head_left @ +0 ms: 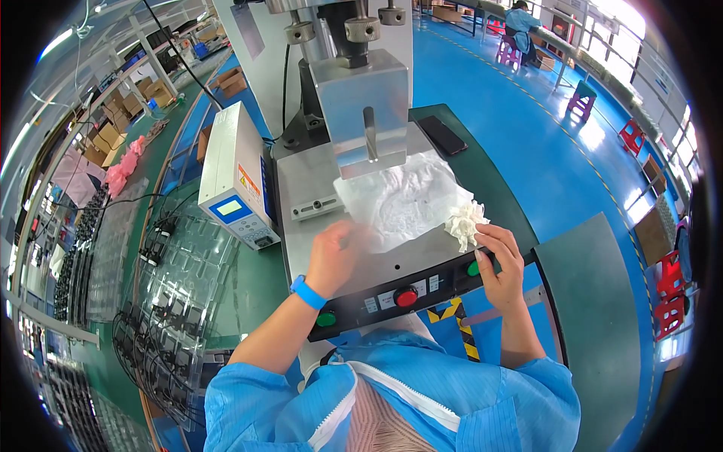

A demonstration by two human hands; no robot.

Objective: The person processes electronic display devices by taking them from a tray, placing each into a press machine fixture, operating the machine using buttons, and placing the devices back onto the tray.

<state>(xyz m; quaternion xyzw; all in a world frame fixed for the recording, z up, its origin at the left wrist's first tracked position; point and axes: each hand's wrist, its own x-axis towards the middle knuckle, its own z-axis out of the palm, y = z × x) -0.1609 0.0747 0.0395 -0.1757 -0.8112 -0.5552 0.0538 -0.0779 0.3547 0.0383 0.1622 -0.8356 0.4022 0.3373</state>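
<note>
Right-hand fingers (pixel 501 236) at a crumpled, cream-white, ruffled wad (pixel 464 224)

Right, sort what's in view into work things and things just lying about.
Likely in the work:
crumpled white wad, at the right hand
white sheet
metal machine block

Apparently just lying about:
black phone
pink bundle
cardboard boxes
</note>
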